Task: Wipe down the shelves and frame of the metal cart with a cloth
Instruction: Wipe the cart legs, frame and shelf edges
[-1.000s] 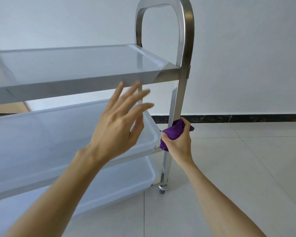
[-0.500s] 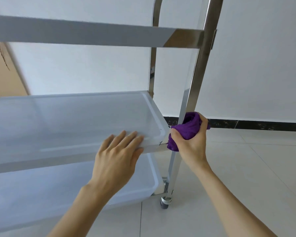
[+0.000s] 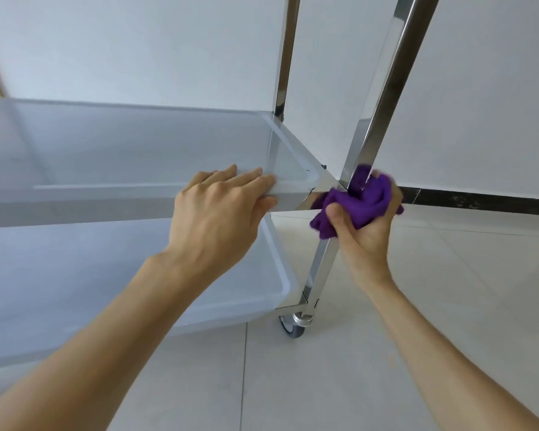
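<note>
Two hands in my view, both on the metal cart (image 3: 383, 98). Left hand (image 3: 218, 209): fingers laid over the front rim of the middle shelf (image 3: 137, 157), thumb tucked under the edge, gripping it. Right hand (image 3: 364, 225): fingers and thumb curled tight round a bunched purple cloth (image 3: 352, 203), pressed to the near right upright of the frame where that shelf joins it. Lower shelf (image 3: 106, 275): directly beneath. One caster wheel (image 3: 293, 326): under the same upright, on the pale tiled floor (image 3: 386, 353).
</note>
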`<state>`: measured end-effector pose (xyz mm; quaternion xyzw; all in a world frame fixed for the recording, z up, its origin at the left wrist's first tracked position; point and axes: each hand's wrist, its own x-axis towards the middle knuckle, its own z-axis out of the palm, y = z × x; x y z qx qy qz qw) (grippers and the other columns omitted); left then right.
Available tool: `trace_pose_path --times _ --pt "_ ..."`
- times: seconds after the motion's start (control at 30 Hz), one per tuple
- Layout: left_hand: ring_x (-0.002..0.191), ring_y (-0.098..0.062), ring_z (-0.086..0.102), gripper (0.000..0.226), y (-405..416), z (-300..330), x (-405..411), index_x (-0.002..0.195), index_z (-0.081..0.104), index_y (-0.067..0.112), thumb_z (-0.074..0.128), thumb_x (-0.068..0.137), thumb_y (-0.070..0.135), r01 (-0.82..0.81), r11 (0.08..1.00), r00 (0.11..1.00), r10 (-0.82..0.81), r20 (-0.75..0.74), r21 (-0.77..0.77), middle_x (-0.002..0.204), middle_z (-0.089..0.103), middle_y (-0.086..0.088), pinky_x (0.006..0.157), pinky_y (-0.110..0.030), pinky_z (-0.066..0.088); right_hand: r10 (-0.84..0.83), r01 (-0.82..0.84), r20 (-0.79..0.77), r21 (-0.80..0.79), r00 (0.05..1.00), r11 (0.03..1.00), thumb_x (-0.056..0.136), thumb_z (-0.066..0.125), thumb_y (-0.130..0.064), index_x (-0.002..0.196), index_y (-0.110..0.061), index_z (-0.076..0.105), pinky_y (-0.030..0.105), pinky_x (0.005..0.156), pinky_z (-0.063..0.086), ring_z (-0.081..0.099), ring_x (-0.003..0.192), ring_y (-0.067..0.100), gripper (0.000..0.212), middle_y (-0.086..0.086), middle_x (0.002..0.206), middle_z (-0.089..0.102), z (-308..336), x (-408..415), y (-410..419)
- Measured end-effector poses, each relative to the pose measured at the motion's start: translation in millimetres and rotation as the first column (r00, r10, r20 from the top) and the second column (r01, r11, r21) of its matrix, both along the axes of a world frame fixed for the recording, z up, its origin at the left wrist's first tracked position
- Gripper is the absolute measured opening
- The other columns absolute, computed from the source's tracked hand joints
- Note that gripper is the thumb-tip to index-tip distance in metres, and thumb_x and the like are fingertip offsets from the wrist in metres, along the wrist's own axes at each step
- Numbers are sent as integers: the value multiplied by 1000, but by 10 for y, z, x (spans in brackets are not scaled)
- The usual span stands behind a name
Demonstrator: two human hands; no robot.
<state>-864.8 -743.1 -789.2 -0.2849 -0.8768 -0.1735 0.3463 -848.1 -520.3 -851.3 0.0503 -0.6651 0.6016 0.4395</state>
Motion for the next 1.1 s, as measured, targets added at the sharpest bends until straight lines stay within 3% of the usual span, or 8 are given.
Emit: trace_pose_path --times 0.1,0.23,0.37,0.6,0.77,0.9,1.0,1.1 --pt "122 -27 60 26 28 -9 -5 119 69 25 55 99 34 -2 1000 1000 2 -16 11 127 66 9 93 -38 46 -48 52 175 -18 983 998 72 86 -16 126 -46 42 11 82 50 61 105 -3 76 -29 118 55 -607 31 -86" --pt "119 -30 62 25 72 -25 -18 117 70 22 57 98 31 -7 1000 998 7 -62 8 124 68 6 91 -39 48 -22 95 420 -153 907 984 72 86 -14 108 -68 39 32 73 61 68 99 16 80 -6 119 58 -1226 147 -210" --pt "117 -31 63 25 150 -41 -3 117 71 21 58 98 30 -15 1000 996 16 -86 14 122 69 6 89 -39 48 -123 172 374 -99 919 980 72 86 -19 111 -56 43 23 81 56 65 101 8 68 -9 115 62 -1032 80 -129" --pt "118 -31 62 31 261 -48 20 120 69 21 49 99 32 -10 1000 997 10 -78 4 124 69 6 90 -40 45 -227 242 123 -118 966 963 70 84 -21 112 -48 46 12 68 52 63 88 -2 64 -34 102 57 -268 -160 3" --pt "116 -32 63 29 306 -39 11 115 70 20 49 99 32 -15 1000 996 14 -91 -13 120 70 6 87 -39 45 -166 203 314 -88 935 975 73 81 -11 111 -62 39 15 70 54 66 92 3 77 -32 106 58 -990 -15 34" --pt "118 -31 62 30 315 -30 22 118 69 20 48 100 33 -32 999 997 30 -72 -30 122 70 6 87 -39 44 -38 115 498 -126 866 985 74 80 -8 126 -45 39 45 76 62 68 96 26 76 -3 114 62 -1314 98 89" --pt "124 -28 57 34 276 6 58 129 62 20 46 101 32 -6 995 1000 3 -26 -95 131 64 6 94 -40 42 -38 96 508 -88 860 992 73 81 -7 129 -38 39 42 80 61 65 102 22 77 -5 115 60 -1256 119 125" --pt "127 -22 52 41 139 70 85 141 48 25 45 101 32 53 991 998 -47 47 -121 142 53 9 101 -35 38 -98 106 442 8 892 994 73 83 -9 119 -47 44 36 83 60 61 107 16 71 -11 118 56 -1103 241 136"
